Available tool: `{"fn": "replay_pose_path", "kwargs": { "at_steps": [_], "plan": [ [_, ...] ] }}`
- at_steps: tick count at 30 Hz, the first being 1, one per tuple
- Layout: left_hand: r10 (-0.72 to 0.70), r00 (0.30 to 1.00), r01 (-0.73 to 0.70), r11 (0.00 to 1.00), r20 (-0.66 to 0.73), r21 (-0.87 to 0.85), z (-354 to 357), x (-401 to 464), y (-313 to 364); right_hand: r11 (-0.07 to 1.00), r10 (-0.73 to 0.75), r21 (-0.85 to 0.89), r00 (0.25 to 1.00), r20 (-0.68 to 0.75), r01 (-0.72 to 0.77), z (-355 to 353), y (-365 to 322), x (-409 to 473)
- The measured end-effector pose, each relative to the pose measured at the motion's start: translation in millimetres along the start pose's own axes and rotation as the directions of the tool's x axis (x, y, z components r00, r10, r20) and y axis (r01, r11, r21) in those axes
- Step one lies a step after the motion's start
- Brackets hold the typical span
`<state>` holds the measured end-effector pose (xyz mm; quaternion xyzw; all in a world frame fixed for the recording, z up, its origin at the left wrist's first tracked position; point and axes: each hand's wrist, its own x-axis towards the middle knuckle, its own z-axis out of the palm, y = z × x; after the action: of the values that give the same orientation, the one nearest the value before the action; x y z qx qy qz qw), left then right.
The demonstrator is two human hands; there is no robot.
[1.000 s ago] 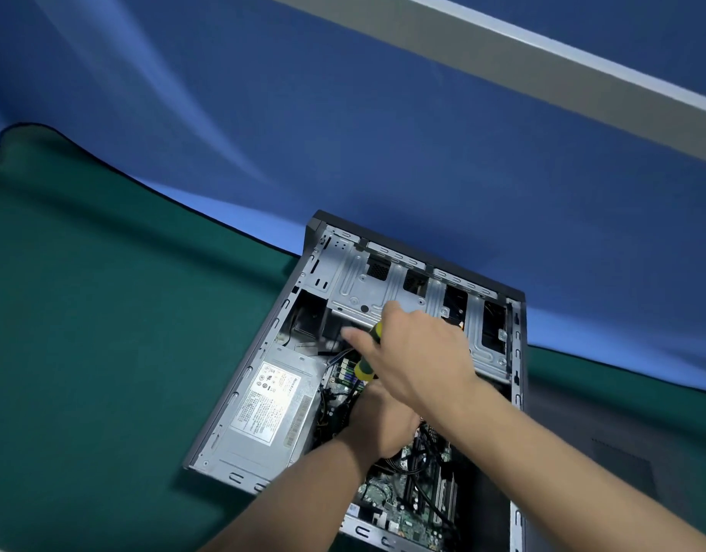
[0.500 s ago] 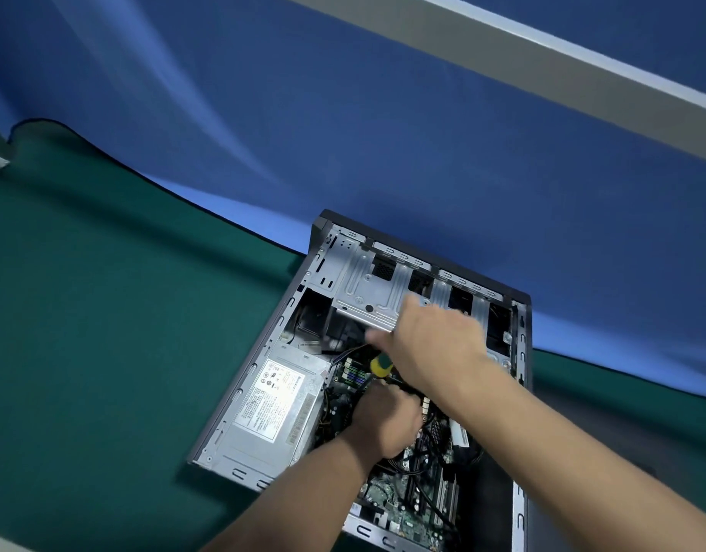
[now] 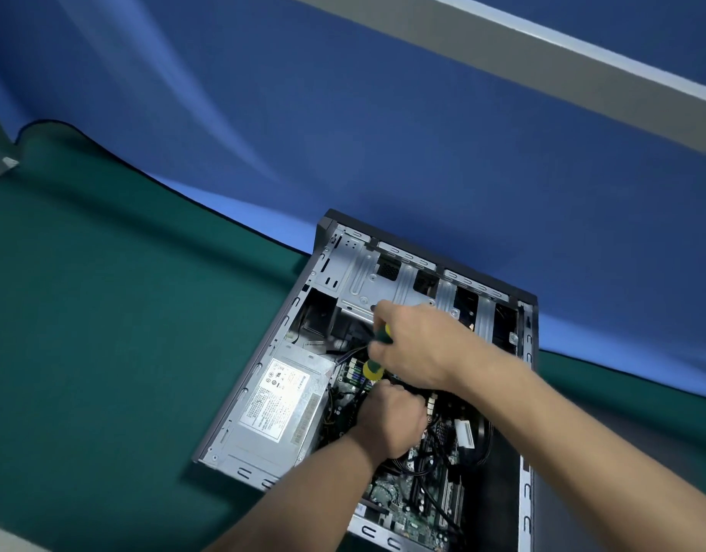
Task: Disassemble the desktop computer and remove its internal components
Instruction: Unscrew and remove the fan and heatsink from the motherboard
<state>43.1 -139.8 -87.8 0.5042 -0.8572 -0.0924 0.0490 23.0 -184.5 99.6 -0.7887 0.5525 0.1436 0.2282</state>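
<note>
The right hand (image 3: 419, 348), clamping the screwdriver (image 3: 377, 352), is drifting back over the left hand (image 3: 391, 420), fingers curled out of sight among cables (image 3: 442, 448), suggesting connector removal is continuing.

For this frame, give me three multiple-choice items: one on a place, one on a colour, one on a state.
1. Where does the power supply sit in the computer case?
A. along its left side
B. along its right side
C. outside it

2. What colours is the screwdriver handle?
A. red and black
B. yellow and green
C. plain blue

3. What is the right hand doing?
A. resting flat on the mat
B. gripping the screwdriver
C. lifting the power supply

Key: 1 A, the labelled silver box lies by the left wall; 2 B, yellow end with green bands; 3 B, fingers curl round the handle.
</note>
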Motion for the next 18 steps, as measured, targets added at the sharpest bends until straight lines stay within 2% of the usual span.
{"fn": "replay_pose_path", "kwargs": {
  "at_steps": [2,5,7,9,10,12,13,14,15,16,18],
  "plan": [
    [0.009,0.998,-0.012,0.999,0.054,0.048,-5.7,-0.9,0.3,1.0,0.0,-0.027,0.999,0.049,0.001,-1.2,-0.6,0.6],
    [0.002,0.985,-0.01,0.999,0.17,0.049,-10.2,0.3,2.5,0.98,0.069,-0.176,0.99,-0.127,-0.091,2.6,1.0,0.1],
    [0.013,0.973,-0.035,0.995,0.23,0.093,-15.2,-2.6,2.2,0.991,-0.021,-0.132,0.991,-0.132,0.004,6.7,1.7,-0.6],
    [-0.063,0.979,0.031,0.986,0.193,0.162,-23.7,-6.1,2.5,0.995,-0.076,-0.061,0.996,-0.054,0.073,5.5,-1.0,-3.0],
    [-0.088,0.98,0.061,0.987,0.179,0.15,-21.1,-6.2,1.8,0.995,-0.062,-0.076,0.997,-0.056,0.058,6.5,-0.8,-3.1],
    [-0.065,0.947,0.037,0.995,0.315,0.092,-17.9,-4.8,2.5,0.975,0.027,-0.212,0.986,-0.163,-0.062,6.7,-0.2,-2.8],
    [0.0,0.952,-0.017,0.999,0.306,0.051,-11.7,-2.5,2.8,0.961,0.041,-0.259,0.978,-0.203,-0.094,6.5,1.3,-2.9],
    [0.049,0.963,-0.078,0.992,0.265,0.103,-12.3,-1.2,3.1,0.968,0.022,-0.24,0.978,-0.206,-0.072,7.5,3.0,-1.8],
    [0.078,0.952,-0.122,0.984,0.296,0.133,-13.3,-0.4,3.6,0.984,-0.014,-0.178,0.985,-0.173,-0.017,7.9,3.0,-2.0],
    [0.058,0.953,-0.118,0.975,0.297,0.19,-17.0,-2.6,2.8,0.994,-0.053,-0.104,0.991,-0.124,0.04,6.7,1.6,-2.9],
    [-0.045,0.981,0.002,0.975,0.187,0.224,-29.6,-5.7,1.8,0.998,-0.068,-0.023,0.996,-0.059,0.066,7.5,-0.6,-3.8]
  ]
}}
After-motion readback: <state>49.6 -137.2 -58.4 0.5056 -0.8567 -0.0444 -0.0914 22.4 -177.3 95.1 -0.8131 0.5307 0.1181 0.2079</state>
